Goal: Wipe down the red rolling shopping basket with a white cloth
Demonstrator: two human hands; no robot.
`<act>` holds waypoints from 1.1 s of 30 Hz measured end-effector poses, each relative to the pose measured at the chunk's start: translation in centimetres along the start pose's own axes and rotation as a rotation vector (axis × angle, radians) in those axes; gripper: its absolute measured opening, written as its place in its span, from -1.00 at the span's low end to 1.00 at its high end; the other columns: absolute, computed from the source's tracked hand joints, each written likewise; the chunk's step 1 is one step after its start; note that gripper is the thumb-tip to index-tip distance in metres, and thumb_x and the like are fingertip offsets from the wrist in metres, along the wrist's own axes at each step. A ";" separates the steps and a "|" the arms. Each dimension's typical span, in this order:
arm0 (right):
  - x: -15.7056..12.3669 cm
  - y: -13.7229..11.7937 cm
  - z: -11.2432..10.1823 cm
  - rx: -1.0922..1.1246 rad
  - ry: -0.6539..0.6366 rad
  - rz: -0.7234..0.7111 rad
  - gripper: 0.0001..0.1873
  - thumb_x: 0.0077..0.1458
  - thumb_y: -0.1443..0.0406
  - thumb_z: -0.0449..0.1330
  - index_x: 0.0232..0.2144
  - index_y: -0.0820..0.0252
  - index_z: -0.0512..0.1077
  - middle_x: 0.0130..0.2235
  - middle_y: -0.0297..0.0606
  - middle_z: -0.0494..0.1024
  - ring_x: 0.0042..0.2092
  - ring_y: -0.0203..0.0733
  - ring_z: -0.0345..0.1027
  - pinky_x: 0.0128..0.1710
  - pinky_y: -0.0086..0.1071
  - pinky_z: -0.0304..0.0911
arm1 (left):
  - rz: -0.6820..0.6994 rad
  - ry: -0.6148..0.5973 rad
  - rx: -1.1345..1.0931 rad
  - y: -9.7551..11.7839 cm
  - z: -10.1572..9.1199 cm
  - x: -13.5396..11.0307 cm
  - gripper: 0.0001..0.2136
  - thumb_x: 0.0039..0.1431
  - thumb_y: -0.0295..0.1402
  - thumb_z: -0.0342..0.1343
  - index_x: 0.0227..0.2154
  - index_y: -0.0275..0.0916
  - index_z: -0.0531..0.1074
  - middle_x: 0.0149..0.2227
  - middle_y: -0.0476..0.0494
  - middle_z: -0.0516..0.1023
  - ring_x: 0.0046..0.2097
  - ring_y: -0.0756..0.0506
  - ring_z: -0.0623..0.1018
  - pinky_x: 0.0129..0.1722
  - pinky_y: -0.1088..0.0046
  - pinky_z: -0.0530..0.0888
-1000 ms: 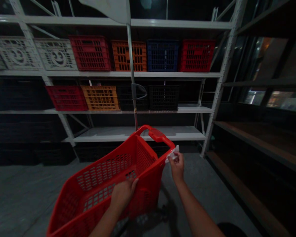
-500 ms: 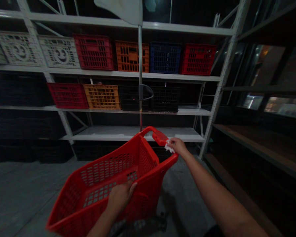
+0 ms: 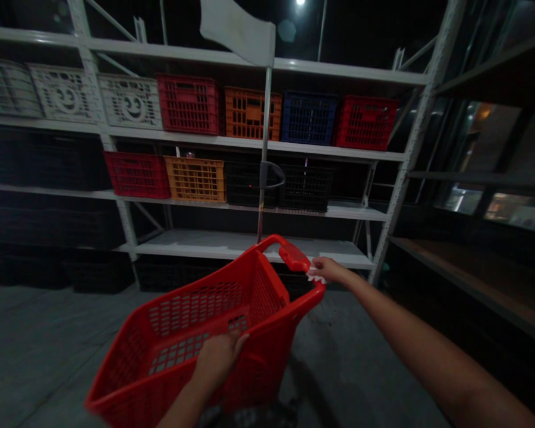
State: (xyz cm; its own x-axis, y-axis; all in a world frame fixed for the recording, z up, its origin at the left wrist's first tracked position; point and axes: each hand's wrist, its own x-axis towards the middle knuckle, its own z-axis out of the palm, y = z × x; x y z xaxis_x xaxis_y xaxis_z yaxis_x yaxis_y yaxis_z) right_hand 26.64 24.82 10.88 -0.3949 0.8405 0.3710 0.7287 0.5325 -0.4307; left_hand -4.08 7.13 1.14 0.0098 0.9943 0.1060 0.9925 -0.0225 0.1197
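A red plastic shopping cart (image 3: 196, 285) stands in front of me, its basket bare inside and its handle end turned to the right. My left hand (image 3: 218, 356) is closed over the near side rim of the basket, thumb on the outside. With my right hand (image 3: 327, 270) I pinch a crumpled white tissue (image 3: 315, 275) and press it against the right part of the cart's red handle (image 3: 294, 257). A metal pole (image 3: 266, 119) with a white flag (image 3: 241, 32) rises behind the handle and carries a dark grey loop (image 3: 274, 175).
Behind the cart runs a white metal rack (image 3: 294, 145) with red crates (image 3: 368, 122), an orange crate (image 3: 253, 113), a blue crate (image 3: 310, 117), white crates (image 3: 131, 101) and black crates. At the right stands a darker shelf (image 3: 463, 273). Grey floor (image 3: 40, 333) lies around.
The view has tilted up and shifted slightly left. My right hand with the tissue has moved slightly along the handle; my left hand stays on the rim.
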 end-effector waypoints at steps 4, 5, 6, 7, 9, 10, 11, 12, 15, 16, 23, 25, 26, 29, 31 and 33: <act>2.1 -0.7 1.7 0.018 0.104 0.007 -0.77 0.01 0.25 0.08 -0.58 0.26 0.37 -0.60 -0.41 0.36 -0.54 -0.34 0.19 -0.54 -0.51 0.06 | 0.000 0.010 0.009 -0.2 0.4 0.0 -0.45 0.19 -0.05 -0.47 -0.30 -0.21 0.41 -0.37 -0.22 0.57 -0.25 -0.16 0.54 -0.28 0.36 0.37; 2.6 -1.1 2.0 0.014 0.128 -0.001 -0.75 0.04 0.25 0.04 -0.56 0.26 0.37 -0.58 -0.39 0.37 -0.52 -0.32 0.20 -0.53 -0.50 0.06 | 0.002 0.015 0.007 -0.2 0.5 0.0 -0.45 0.20 -0.05 -0.47 -0.29 -0.21 0.41 -0.37 -0.23 0.57 -0.26 -0.17 0.55 -0.28 0.34 0.37; 2.9 -1.4 2.2 0.011 0.139 -0.021 -0.75 0.06 0.24 0.03 -0.55 0.26 0.38 -0.55 -0.37 0.38 -0.49 -0.31 0.22 -0.51 -0.49 0.08 | 0.001 0.020 0.002 -0.2 0.6 0.1 -0.45 0.20 -0.05 -0.46 -0.28 -0.21 0.41 -0.37 -0.23 0.57 -0.26 -0.18 0.55 -0.29 0.33 0.38; 3.1 -1.7 2.4 0.010 0.133 -0.053 -0.75 0.07 0.24 0.03 -0.53 0.25 0.38 -0.53 -0.35 0.40 -0.47 -0.30 0.23 -0.48 -0.48 0.10 | -0.002 0.023 -0.002 -0.2 0.7 0.1 -0.46 0.20 -0.06 -0.46 -0.28 -0.21 0.41 -0.38 -0.23 0.57 -0.27 -0.18 0.55 -0.30 0.33 0.38; 3.0 -2.1 2.1 0.009 0.066 -0.142 -0.82 0.00 0.24 0.13 -0.54 0.23 0.40 -0.48 -0.35 0.43 -0.41 -0.28 0.28 -0.40 -0.46 0.15 | -0.014 0.024 -0.004 -0.2 0.8 0.3 -0.46 0.20 -0.06 -0.46 -0.29 -0.21 0.41 -0.39 -0.24 0.57 -0.28 -0.18 0.55 -0.31 0.32 0.39; 2.8 -2.2 1.8 0.014 0.020 -0.190 -0.87 -0.07 0.26 0.20 -0.55 0.21 0.42 -0.46 -0.36 0.45 -0.37 -0.27 0.30 -0.34 -0.45 0.17 | -0.022 0.023 -0.001 -0.2 0.8 0.3 -0.46 0.20 -0.07 -0.45 -0.30 -0.22 0.41 -0.39 -0.24 0.57 -0.29 -0.19 0.55 -0.31 0.31 0.39; 2.5 -2.3 1.4 0.009 -0.033 -0.242 -0.91 -0.14 0.29 0.25 -0.56 0.18 0.43 -0.43 -0.37 0.47 -0.32 -0.26 0.32 -0.26 -0.43 0.17 | -0.026 0.020 0.003 -0.2 0.8 0.4 -0.47 0.21 -0.07 -0.45 -0.29 -0.22 0.41 -0.39 -0.24 0.57 -0.29 -0.19 0.55 -0.32 0.31 0.39; 2.2 -2.4 0.9 -0.018 -0.087 -0.291 -0.93 -0.19 0.31 0.28 -0.55 0.17 0.45 -0.38 -0.36 0.48 -0.26 -0.24 0.33 -0.19 -0.41 0.16 | -0.026 0.019 0.007 -0.1 0.7 0.5 -0.47 0.21 -0.08 -0.45 -0.29 -0.22 0.41 -0.40 -0.24 0.57 -0.29 -0.19 0.55 -0.32 0.30 0.40; 2.0 -3.0 -0.2 -0.258 -0.178 -0.314 -0.78 -0.17 0.34 0.28 -0.35 0.15 0.50 -0.18 -0.24 0.46 -0.13 -0.18 0.30 -0.11 -0.39 0.13 | -0.023 0.021 0.012 0.0 0.5 0.6 -0.47 0.21 -0.09 -0.46 -0.29 -0.22 0.41 -0.40 -0.23 0.56 -0.28 -0.19 0.55 -0.30 0.30 0.40; 2.2 -3.3 -0.4 -0.348 -0.186 -0.288 -0.75 -0.13 0.34 0.25 -0.28 0.18 0.49 -0.14 -0.19 0.44 -0.13 -0.16 0.30 -0.13 -0.40 0.14 | -0.028 0.021 0.013 0.1 0.5 0.6 -0.47 0.21 -0.09 -0.46 -0.29 -0.22 0.41 -0.39 -0.23 0.56 -0.27 -0.18 0.55 -0.29 0.31 0.40; 3.2 -5.4 1.8 -0.536 -0.222 -0.142 -0.85 -0.10 0.40 0.18 -0.40 0.34 0.49 -0.26 0.01 0.51 -0.19 -0.03 0.38 -0.19 -0.36 0.19 | -0.051 0.020 0.038 0.8 0.4 0.9 -0.50 0.22 -0.10 -0.43 -0.26 -0.22 0.40 -0.38 -0.25 0.57 -0.28 -0.19 0.56 -0.31 0.29 0.41; 2.7 -5.6 2.5 -0.547 -0.254 -0.129 -0.86 -0.16 0.41 0.22 -0.43 0.34 0.50 -0.29 0.03 0.52 -0.20 -0.01 0.39 -0.20 -0.34 0.20 | -0.053 0.021 0.036 0.8 0.4 1.0 -0.50 0.22 -0.10 -0.42 -0.26 -0.23 0.40 -0.37 -0.25 0.57 -0.27 -0.19 0.56 -0.31 0.30 0.41; 2.4 -5.6 2.7 -0.546 -0.275 -0.123 -0.87 -0.19 0.41 0.24 -0.46 0.32 0.50 -0.32 0.01 0.53 -0.22 -0.02 0.40 -0.22 -0.35 0.21 | -0.053 0.021 0.035 0.8 0.4 1.0 -0.50 0.22 -0.10 -0.42 -0.26 -0.23 0.40 -0.36 -0.25 0.57 -0.27 -0.19 0.56 -0.31 0.30 0.41; 1.9 -5.3 2.2 -0.529 -0.339 -0.102 -0.92 -0.30 0.37 0.30 -0.58 0.21 0.49 -0.45 -0.13 0.54 -0.35 -0.09 0.41 -0.31 -0.38 0.23 | -0.051 0.012 0.038 0.9 0.2 0.9 -0.51 0.22 -0.11 -0.41 -0.26 -0.23 0.40 -0.36 -0.25 0.57 -0.26 -0.20 0.56 -0.32 0.29 0.41; 1.8 -4.8 1.3 -0.498 -0.362 -0.100 -0.89 -0.37 0.33 0.33 -0.65 0.17 0.47 -0.52 -0.22 0.51 -0.41 -0.13 0.40 -0.36 -0.40 0.23 | -0.047 0.005 0.039 1.0 0.0 0.8 -0.52 0.22 -0.13 -0.41 -0.24 -0.23 0.40 -0.34 -0.25 0.57 -0.25 -0.20 0.55 -0.32 0.31 0.41; 1.9 -4.3 0.4 -0.438 -0.360 -0.121 -0.88 -0.39 0.34 0.33 -0.69 0.18 0.44 -0.53 -0.26 0.50 -0.41 -0.15 0.39 -0.35 -0.41 0.22 | -0.046 0.002 0.043 1.1 -0.2 0.8 -0.52 0.23 -0.14 -0.42 -0.23 -0.23 0.40 -0.34 -0.25 0.57 -0.24 -0.19 0.55 -0.30 0.32 0.40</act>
State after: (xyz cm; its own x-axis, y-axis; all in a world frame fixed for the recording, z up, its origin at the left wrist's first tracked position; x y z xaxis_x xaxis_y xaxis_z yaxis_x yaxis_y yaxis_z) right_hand 22.59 24.14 13.11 -0.5992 0.7984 0.0599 0.8000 0.5999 0.0068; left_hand -2.99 7.84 1.52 -0.0359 0.9940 0.1033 0.9962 0.0275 0.0824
